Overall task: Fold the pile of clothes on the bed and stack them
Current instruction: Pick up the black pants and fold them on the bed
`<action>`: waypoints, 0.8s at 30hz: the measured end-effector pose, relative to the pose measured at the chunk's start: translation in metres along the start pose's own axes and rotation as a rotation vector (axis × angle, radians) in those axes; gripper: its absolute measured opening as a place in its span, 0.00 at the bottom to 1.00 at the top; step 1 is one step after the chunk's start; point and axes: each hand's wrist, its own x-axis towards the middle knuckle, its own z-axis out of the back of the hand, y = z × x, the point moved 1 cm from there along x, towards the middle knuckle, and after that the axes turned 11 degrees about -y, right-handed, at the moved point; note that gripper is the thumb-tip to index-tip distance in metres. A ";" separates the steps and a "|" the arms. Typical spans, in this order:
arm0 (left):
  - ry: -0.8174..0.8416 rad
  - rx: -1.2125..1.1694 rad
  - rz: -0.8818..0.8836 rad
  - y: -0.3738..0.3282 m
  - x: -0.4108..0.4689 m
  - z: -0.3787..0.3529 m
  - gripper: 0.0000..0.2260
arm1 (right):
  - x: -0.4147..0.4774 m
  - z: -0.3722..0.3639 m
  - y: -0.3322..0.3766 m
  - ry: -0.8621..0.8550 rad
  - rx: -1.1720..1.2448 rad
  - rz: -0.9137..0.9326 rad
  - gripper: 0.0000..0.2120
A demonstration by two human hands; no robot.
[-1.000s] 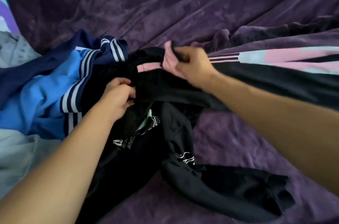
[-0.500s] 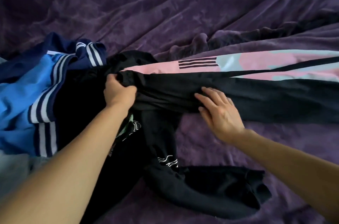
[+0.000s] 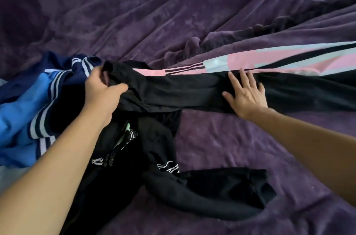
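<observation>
left hand point(image 3: 102, 90): so that the cloth pulls taut, i clutch the black garment point(image 3: 183, 90) at its left end.
right hand point(image 3: 245, 98): spread flat, smoothing it.

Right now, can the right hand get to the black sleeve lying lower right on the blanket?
Probably yes. The right hand lies flat and holds nothing, and only bare purple blanket lies between it and the black sleeve.
</observation>
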 end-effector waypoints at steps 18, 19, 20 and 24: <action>0.399 0.352 -0.397 -0.033 -0.202 -0.309 0.20 | -0.048 0.060 -0.255 -0.098 0.264 -0.227 0.30; 0.269 0.460 -0.527 -0.025 -0.203 -0.314 0.19 | -0.049 0.062 -0.271 -0.093 0.265 -0.219 0.30; 0.194 0.604 -0.615 -0.019 -0.203 -0.318 0.19 | -0.049 0.065 -0.285 -0.090 0.260 -0.205 0.30; 0.498 1.068 -0.581 -0.001 -0.209 -0.338 0.26 | -0.045 0.074 -0.312 -0.060 0.201 -0.075 0.29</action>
